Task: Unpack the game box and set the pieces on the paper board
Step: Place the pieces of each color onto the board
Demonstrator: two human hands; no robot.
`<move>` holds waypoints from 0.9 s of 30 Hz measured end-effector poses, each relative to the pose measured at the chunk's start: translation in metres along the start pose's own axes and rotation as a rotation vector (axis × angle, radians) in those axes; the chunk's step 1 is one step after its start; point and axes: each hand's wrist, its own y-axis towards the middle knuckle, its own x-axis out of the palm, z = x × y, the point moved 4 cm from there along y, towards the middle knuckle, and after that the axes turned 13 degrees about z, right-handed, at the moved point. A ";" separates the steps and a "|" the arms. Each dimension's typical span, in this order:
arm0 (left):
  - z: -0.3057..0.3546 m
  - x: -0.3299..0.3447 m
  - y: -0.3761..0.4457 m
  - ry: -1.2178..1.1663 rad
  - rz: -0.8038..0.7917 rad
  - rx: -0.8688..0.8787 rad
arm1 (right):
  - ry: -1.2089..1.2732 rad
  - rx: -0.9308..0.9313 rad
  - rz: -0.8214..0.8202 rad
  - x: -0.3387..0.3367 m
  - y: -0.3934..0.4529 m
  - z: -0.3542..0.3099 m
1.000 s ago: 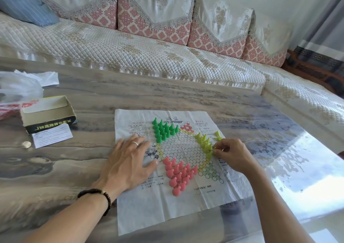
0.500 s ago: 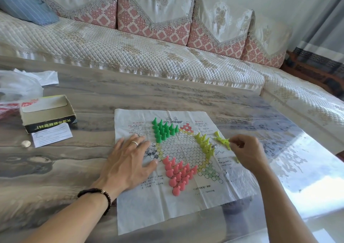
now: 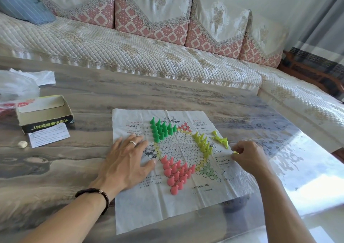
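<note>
Presently, the right hand lay curled at the right edge of the paper board, fingertips pinching one small yellow piece.

Left hand: flat, fingers spread and straight, palm pressing the board's left side; a ring on one finger, a dark beaded bracelet at the wrist.

Loose yellow pieces: a few tipped over on the paper just beyond the right hand's fingers.

Standing yellow pieces: small matte plastic cones, upright in a slanting cluster on the printed grid, left of the loose ones.

Green pieces: same cone form, upright, tightly grouped at the far corner of the grid, just beyond the left hand's fingertips.

Pink pieces: upright, in a triangular cluster at the near side, just right of the left thumb.

Paper board: thin, creased white sheet, printed with a honeycomb of circles and blocks of text, lying flat on a glossy, marble-patterned surface.

Game box: open cardboard tray, well to the left; a printed slip touching its near side.
</note>
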 end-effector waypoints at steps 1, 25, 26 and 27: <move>0.000 0.000 0.000 0.001 0.001 0.002 | -0.017 -0.010 -0.007 0.001 0.000 0.000; 0.002 -0.002 0.000 0.014 -0.018 -0.008 | 0.173 -0.090 0.061 0.015 0.013 -0.036; 0.002 -0.002 0.000 0.014 -0.018 -0.008 | 0.182 -0.100 0.058 0.018 0.015 -0.041; 0.002 -0.002 0.000 0.012 -0.016 -0.009 | 0.185 -0.109 0.053 0.021 0.018 -0.045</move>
